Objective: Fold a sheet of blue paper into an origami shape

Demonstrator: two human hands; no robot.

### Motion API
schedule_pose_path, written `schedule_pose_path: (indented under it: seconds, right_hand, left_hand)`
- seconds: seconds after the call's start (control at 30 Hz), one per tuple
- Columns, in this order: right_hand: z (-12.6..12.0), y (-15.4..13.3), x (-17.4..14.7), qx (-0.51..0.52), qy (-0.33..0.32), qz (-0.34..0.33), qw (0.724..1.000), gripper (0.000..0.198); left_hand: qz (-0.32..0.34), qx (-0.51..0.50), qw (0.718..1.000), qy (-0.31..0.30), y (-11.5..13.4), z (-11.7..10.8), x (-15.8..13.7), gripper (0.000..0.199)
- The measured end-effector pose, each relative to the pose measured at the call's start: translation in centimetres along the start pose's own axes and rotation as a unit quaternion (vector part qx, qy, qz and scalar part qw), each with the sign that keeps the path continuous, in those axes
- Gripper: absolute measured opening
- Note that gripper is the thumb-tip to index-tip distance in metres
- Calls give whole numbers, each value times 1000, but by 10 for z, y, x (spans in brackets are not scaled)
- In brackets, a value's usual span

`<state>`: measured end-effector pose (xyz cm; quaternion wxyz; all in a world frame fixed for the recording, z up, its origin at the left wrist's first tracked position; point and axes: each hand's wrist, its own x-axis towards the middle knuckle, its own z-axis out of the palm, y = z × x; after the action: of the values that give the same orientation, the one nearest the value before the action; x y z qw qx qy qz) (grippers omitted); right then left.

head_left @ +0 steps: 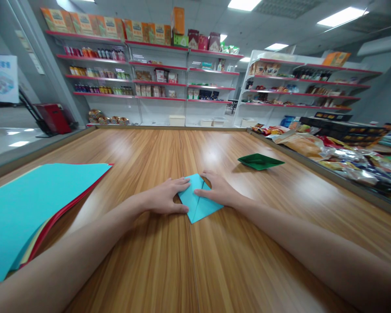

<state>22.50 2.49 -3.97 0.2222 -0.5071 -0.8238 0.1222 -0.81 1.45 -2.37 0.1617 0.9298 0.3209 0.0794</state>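
A light-blue sheet of paper (200, 209), folded into a small angular shape with a crease line, lies flat on the wooden table. On its left edge rests my left hand (164, 196), open, its fingers stretched over the upper left side and its thumb at the lower left. From the right, my right hand (217, 189) holds the paper, thumb pressed on its face beside the crease and the index finger at the top corner. The other right fingers are partly hidden. Farther right sits a folded dark-green paper piece (260, 161), boat-like, touched by neither hand.
A stack of large coloured sheets (48, 200), blue on top with red and cream below, lies at the left. Packaged goods (339, 152) fill the bay beyond the table's raised right edge. Stocked shelves (159, 82) stand behind, with a red box (54, 118) at left.
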Motion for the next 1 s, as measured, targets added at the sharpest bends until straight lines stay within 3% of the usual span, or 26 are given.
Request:
schedule_pose_path:
  seconds: [0.23,0.43,0.57,0.67,0.73,0.83,0.9,1.0]
  right_hand:
    - [3,7,2,146,67,21,987,25]
    - [-3,8,7,372,79,110,918,40]
    - [-12,5,5,373,17,114,921,30]
    - [-12,3,2,351,44,126,927,26]
    - [-9,3,3,389,99,127,907,27]
    - [-5,3,6,476,184,112,853,29]
    - [-4,2,9,524,219,109,816,31]
    - [-3,-3,9,588,236,133,762,40]
  left_hand:
    - [-46,25,998,36,0,15,2,86]
    - [-62,7,997,49,8,13,4,94]
    - [-65,-26,995,70,12,14,4,104]
    - [-64,-91,985,134,12,19,5,119]
    - [-80,-172,962,197,11,23,9,123]
    - [-128,-335,889,285,10,27,16,115]
    - [-122,-452,840,273,12,26,19,93]
    - [-99,-553,802,201,15,23,20,50]
